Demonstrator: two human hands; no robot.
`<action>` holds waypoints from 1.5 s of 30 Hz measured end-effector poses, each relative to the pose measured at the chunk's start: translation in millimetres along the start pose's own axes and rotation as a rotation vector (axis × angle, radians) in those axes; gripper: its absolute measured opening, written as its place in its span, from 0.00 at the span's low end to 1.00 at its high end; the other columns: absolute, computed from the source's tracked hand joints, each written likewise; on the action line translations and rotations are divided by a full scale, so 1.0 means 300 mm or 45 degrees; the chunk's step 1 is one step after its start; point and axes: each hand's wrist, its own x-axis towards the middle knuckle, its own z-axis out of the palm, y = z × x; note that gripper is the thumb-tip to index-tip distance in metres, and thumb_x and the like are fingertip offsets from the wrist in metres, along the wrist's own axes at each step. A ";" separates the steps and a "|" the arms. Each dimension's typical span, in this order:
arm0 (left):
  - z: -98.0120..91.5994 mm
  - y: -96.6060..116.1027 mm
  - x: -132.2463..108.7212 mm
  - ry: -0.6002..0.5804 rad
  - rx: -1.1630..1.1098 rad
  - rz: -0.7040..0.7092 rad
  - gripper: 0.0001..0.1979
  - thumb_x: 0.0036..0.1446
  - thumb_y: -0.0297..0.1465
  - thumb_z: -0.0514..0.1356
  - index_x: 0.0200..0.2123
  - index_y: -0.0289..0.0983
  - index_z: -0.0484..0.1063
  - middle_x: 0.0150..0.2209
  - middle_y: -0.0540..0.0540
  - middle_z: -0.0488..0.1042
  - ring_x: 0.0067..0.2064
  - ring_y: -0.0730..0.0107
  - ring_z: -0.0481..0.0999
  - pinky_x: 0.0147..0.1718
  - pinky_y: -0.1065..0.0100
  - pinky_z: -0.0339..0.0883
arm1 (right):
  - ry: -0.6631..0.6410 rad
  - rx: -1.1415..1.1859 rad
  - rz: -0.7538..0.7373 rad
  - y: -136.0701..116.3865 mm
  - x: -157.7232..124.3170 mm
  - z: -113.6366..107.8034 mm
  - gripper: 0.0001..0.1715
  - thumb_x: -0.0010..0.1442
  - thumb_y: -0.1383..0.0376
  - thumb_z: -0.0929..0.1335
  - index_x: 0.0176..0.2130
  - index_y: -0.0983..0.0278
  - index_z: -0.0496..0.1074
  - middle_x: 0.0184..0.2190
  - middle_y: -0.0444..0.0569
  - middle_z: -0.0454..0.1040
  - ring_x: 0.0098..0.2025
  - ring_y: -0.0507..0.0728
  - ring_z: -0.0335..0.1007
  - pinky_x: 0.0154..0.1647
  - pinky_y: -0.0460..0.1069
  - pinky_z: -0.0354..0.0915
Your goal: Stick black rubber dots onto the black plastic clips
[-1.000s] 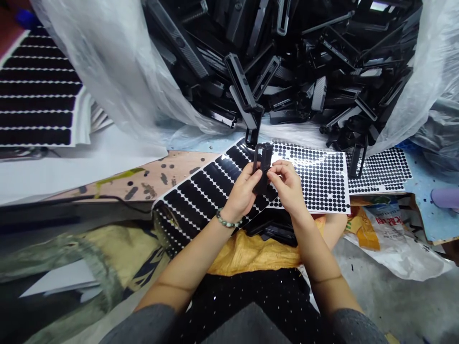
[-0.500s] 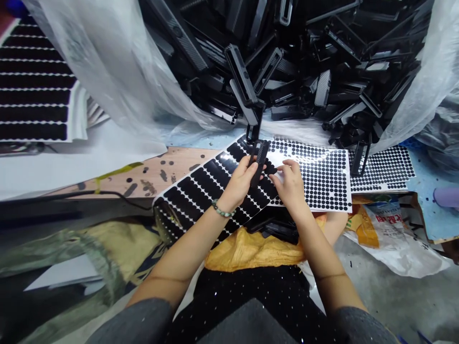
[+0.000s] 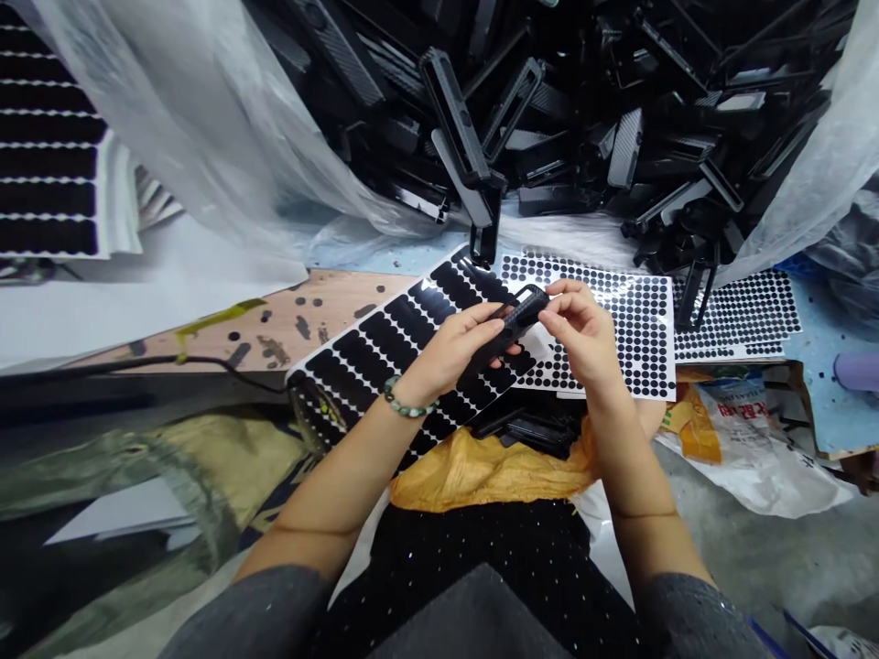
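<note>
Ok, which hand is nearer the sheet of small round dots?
Right. The right hand hovers over the dot sheet at its left edge, pinching the end of the black part. The left hand grips that part further left, above the oval-pad sheet.

The black plastic piece has a woven, carbon-like texture with a dull sheen. The heap of parts is the same black plastic, some smooth and glossy, some textured, lying in thin, crinkled clear plastic film. The sticker sheets pair glossy white backing paper with matt black pads. The board is bare, stained wood. The yellow sack looks coarsely woven.
</note>
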 end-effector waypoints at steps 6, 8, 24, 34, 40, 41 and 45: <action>0.003 0.008 -0.011 0.017 0.067 0.022 0.16 0.51 0.36 0.66 0.43 0.35 0.76 0.36 0.45 0.79 0.32 0.67 0.82 0.21 0.76 0.71 | 0.023 -0.109 -0.038 -0.007 -0.009 0.008 0.16 0.56 0.52 0.71 0.27 0.60 0.72 0.42 0.49 0.70 0.46 0.57 0.69 0.45 0.54 0.71; 0.004 0.005 -0.014 0.014 0.116 0.042 0.17 0.52 0.37 0.65 0.43 0.35 0.76 0.38 0.44 0.80 0.33 0.66 0.82 0.21 0.76 0.71 | 0.046 -0.140 -0.052 -0.010 -0.011 0.008 0.14 0.56 0.54 0.72 0.27 0.60 0.73 0.41 0.49 0.70 0.45 0.57 0.69 0.44 0.54 0.71; 0.030 -0.027 -0.031 0.036 0.228 0.171 0.18 0.53 0.39 0.65 0.43 0.35 0.72 0.42 0.44 0.78 0.38 0.63 0.83 0.25 0.73 0.74 | 0.141 -0.107 0.013 0.027 -0.051 0.038 0.42 0.53 0.50 0.74 0.62 0.51 0.60 0.59 0.51 0.68 0.49 0.57 0.74 0.45 0.53 0.75; -0.060 0.105 0.178 0.414 0.770 0.818 0.16 0.58 0.38 0.63 0.48 0.39 0.71 0.50 0.42 0.73 0.52 0.60 0.74 0.51 0.59 0.72 | -0.318 -0.185 0.125 -0.013 -0.120 -0.046 0.16 0.60 0.56 0.69 0.46 0.55 0.79 0.44 0.46 0.82 0.45 0.58 0.79 0.50 0.57 0.73; -0.199 0.141 0.480 0.615 0.575 0.867 0.29 0.50 0.32 0.71 0.52 0.42 0.62 0.47 0.44 0.71 0.58 0.56 0.71 0.56 0.58 0.67 | 0.058 -0.598 0.066 0.045 -0.049 -0.063 0.09 0.61 0.63 0.67 0.38 0.60 0.77 0.37 0.49 0.79 0.37 0.56 0.74 0.42 0.54 0.71; -0.209 0.138 0.504 0.616 0.508 0.831 0.29 0.49 0.30 0.70 0.53 0.41 0.62 0.44 0.46 0.72 0.56 0.59 0.73 0.54 0.60 0.67 | 0.128 -0.673 0.078 0.063 -0.022 -0.062 0.07 0.60 0.65 0.66 0.35 0.61 0.76 0.36 0.50 0.78 0.36 0.56 0.73 0.42 0.54 0.70; -0.205 0.152 0.509 0.598 0.243 0.642 0.27 0.49 0.22 0.69 0.49 0.40 0.63 0.32 0.53 0.73 0.45 0.67 0.75 0.48 0.65 0.69 | 0.179 -0.916 0.137 0.109 0.082 -0.036 0.05 0.59 0.69 0.65 0.31 0.62 0.71 0.35 0.50 0.73 0.38 0.58 0.69 0.45 0.56 0.67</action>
